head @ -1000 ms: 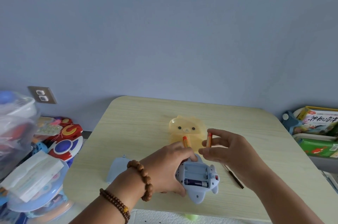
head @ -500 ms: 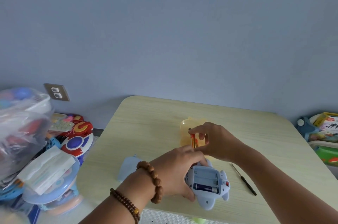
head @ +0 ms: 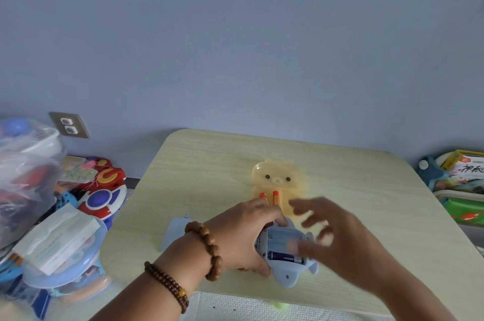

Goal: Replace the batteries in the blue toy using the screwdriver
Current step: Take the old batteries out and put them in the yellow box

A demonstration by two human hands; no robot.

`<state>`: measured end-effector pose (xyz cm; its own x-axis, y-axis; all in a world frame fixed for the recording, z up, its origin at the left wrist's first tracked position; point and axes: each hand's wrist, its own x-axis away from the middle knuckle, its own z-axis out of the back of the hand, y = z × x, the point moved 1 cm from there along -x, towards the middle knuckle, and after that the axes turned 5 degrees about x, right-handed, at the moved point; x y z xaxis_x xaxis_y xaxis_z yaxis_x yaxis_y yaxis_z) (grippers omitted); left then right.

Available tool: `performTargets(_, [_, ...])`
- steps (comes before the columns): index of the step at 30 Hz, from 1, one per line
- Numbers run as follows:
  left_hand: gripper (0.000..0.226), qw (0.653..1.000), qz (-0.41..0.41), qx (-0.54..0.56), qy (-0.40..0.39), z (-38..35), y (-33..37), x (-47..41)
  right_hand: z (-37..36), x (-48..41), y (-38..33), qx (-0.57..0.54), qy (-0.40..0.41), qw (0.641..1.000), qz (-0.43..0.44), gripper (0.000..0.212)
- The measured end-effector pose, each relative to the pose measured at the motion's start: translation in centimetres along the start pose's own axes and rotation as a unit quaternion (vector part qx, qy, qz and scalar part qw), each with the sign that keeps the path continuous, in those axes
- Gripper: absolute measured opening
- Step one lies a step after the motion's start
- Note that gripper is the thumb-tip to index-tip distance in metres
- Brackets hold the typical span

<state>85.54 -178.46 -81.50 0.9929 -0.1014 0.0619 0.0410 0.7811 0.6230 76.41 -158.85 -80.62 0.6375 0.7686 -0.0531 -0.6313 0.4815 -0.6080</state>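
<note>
The blue toy (head: pixel 286 272) lies belly up near the table's front edge, its battery compartment uncovered. One dark battery (head: pixel 286 259) sits in the nearest slot. My left hand (head: pixel 243 231) grips the toy from its left side. My right hand (head: pixel 330 237), blurred by motion, hovers over the toy's right part with fingers spread and nothing in them. Two orange batteries (head: pixel 269 197) lie side by side in the yellow bear-shaped case (head: pixel 277 176) just behind the hands. A pale blue cover piece (head: pixel 172 231) rests left of my left wrist. The screwdriver is hidden.
The light wooden table (head: pixel 209 168) has rounded corners. A pile of toys (head: pixel 102 189) and a plastic bag (head: pixel 23 168) crowd the floor on the left, below a wall socket (head: pixel 68 125). Books and boxes (head: pixel 463 179) stand at the right.
My right hand carried an orange battery to the bear case, let it go there and came back over the toy with nothing in it. My left hand kept its hold on the toy.
</note>
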Motion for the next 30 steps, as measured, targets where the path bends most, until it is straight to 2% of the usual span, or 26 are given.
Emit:
performTargets(1, [0.075, 1.0, -0.002, -0.003, -0.001, 0.0, 0.0, 0.0, -0.7, 1.6, 0.1, 0.006, -0.023, 1.0, -0.007, 0.081])
performTargets(3, [0.076, 1.0, -0.003, -0.012, -0.007, -0.1, 0.2, -0.1, -1.8, 3.3, 0.7, 0.002, -0.018, 1.0, -0.015, 0.092])
performTargets(6, [0.076, 1.0, 0.001, -0.015, -0.01, -0.3, 0.6, -0.1, -2.4, 3.6, 0.8, -0.027, 0.017, 0.999, -0.019, 0.089])
performTargets(11, [0.077, 1.0, 0.021, -0.011, -0.019, -0.5, 1.2, 0.2, -2.0, 3.3, 1.1, -0.027, 0.02, 0.999, -0.012, 0.089])
performTargets(13, [0.071, 0.999, 0.03, 0.0, -0.026, -0.5, 1.8, 0.4, -2.0, 3.3, 1.3, -0.025, 0.027, 0.999, -0.003, 0.088])
performTargets(15, [0.059, 0.999, 0.042, 0.008, -0.004, -0.7, 2.6, 0.4, -1.9, 3.5, 1.3, -0.031, 0.035, 0.999, 0.011, 0.083])
performTargets(17, [0.049, 0.997, 0.06, 0.0, 0.049, -1.5, 3.5, 0.3, -2.0, 3.6, 1.4, -0.038, 0.043, 0.998, 0.02, 0.081])
performTargets(21, [0.048, 0.984, 0.101, -0.04, 0.138, -3.1, 5.2, -0.1, -2.1, 3.6, 1.6, -0.043, 0.058, 0.997, 0.024, 0.082])
performTargets(30, [0.058, 0.966, 0.202, -0.033, 0.156, -4.2, 6.8, -0.5, -2.3, 3.4, 1.5, -0.023, 0.056, 0.997, 0.051, 0.086])
